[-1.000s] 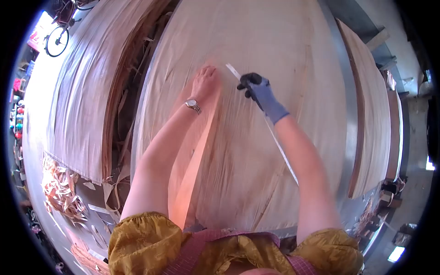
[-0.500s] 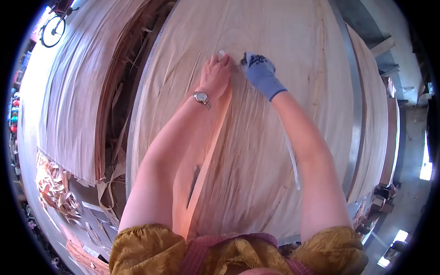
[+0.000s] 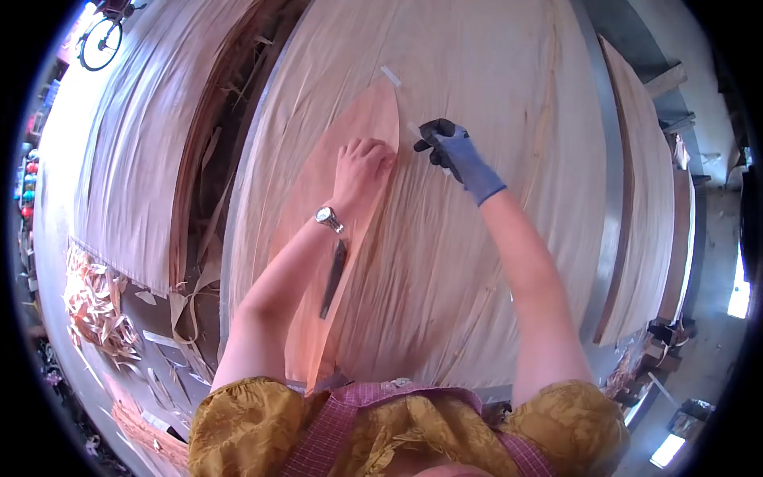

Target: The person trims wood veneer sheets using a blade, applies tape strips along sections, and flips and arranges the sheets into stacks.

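A long reddish wood veneer sheet (image 3: 366,119) with a pointed far end lies on a broad, pale veneer sheet (image 3: 493,71). My left hand (image 3: 363,171), bare and with a watch at the wrist, presses its curled fingers on the reddish sheet's right edge. A short piece of whitish tape (image 3: 390,75) sits at the pointed tip. My right hand (image 3: 453,151), in a blue-grey glove with black fingers, is closed in a pinch just right of that edge. From its fingertips sticks a small pale strip of tape (image 3: 414,129). A dark-bladed knife (image 3: 334,278) lies on the reddish sheet beside my left forearm.
Left of the work, past a dark gap, is another veneer stack (image 3: 135,159). Curled veneer scraps (image 3: 99,306) are heaped at the lower left. A metal edge (image 3: 616,191) runs along the right side, with more veneer (image 3: 648,199) beyond it.
Both hands have come back toward me from the pointed tip, uncovering the tape there. The long white strip beside my right forearm is now mostly out of sight.
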`<action>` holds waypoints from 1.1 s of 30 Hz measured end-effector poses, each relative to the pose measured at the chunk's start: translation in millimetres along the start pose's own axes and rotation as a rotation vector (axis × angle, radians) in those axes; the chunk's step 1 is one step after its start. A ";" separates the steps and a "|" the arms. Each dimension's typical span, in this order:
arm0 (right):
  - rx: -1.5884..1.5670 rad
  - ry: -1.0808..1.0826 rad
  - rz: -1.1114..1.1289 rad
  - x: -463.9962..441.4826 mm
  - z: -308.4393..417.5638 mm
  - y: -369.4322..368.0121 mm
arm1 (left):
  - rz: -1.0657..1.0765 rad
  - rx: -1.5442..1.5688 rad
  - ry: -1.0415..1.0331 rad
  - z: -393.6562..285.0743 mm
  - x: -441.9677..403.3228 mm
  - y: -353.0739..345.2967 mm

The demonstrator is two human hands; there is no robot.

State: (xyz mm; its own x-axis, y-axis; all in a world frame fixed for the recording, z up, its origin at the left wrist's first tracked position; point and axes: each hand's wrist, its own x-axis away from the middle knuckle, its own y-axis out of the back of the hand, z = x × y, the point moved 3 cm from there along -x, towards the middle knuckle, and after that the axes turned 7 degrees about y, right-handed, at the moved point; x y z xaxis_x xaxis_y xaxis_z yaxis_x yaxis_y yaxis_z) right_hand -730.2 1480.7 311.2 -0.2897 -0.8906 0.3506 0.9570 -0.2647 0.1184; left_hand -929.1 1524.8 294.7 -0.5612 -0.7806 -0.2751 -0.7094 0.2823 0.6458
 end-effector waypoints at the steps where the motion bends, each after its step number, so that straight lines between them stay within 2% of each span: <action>1: -0.007 -0.002 -0.006 -1.6 -3.1 -2.8 | -0.008 -0.024 0.001 -2.2 3.1 -1.1; 6: 0.034 0.009 -0.019 -1.2 -18.8 -17.3 | 0.046 -0.185 0.053 -8.2 9.4 -6.4; 7: 0.035 0.006 -0.024 -2.2 -22.0 -20.4 | 0.003 -0.181 0.062 -10.6 8.9 -6.4; 9: 0.282 -0.002 -0.033 -2.2 -21.1 -29.6 | -0.078 -0.177 0.081 -16.0 10.1 -7.1; 13: 0.866 0.081 -0.094 -14.8 -37.2 -20.9 | 0.083 -0.357 -0.041 -18.9 13.1 -15.8; 16: 1.159 0.105 -0.073 19.5 -11.9 -17.7 | 0.148 -0.424 -0.080 -22.5 16.1 -15.6; 18: 1.002 0.166 -0.067 42.3 -29.3 -13.7 | 0.217 -0.449 -0.098 -18.6 16.9 -19.3; 20: 1.030 0.210 -0.093 74.2 -42.0 -17.4 | 0.205 -0.505 -0.091 -18.1 16.0 -24.4; 22: 1.235 0.255 -0.173 103.9 -29.8 -39.8 | 0.197 -0.549 -0.093 -17.8 14.3 -25.1; 24: 1.071 0.450 -0.256 120.1 -7.9 -51.0 | 0.196 -0.568 -0.069 -19.9 17.9 -22.5; 25: 0.985 0.546 -0.293 126.0 5.5 -56.1 | 0.146 -0.453 -0.092 -21.0 17.1 -17.5; 27: 0.512 0.387 -0.177 128.4 39.7 -72.9 | 0.042 -0.235 -0.123 -14.3 14.9 1.6; 28: 0.278 0.300 -0.110 124.5 47.8 -82.6 | -0.051 -0.151 0.023 1.6 16.4 14.2; 30: 0.134 0.186 0.031 97.1 40.4 -103.2 | -0.235 0.014 0.309 42.0 29.4 48.4; 32: 0.021 0.065 0.126 73.2 27.5 -127.8 | -0.600 0.105 0.456 65.4 54.2 94.3; 33: -0.016 0.013 0.156 61.9 22.0 -143.5 | -0.575 -0.013 0.467 69.9 66.4 110.3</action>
State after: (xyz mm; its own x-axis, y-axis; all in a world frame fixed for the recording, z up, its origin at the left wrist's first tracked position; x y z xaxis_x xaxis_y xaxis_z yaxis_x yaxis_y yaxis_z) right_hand -885.7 1471.7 336.3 -0.1369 -0.9261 0.3516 0.9906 -0.1280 0.0486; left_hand -1074.4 1543.1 297.9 0.1395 -0.9601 -0.2424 -0.8301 -0.2469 0.4999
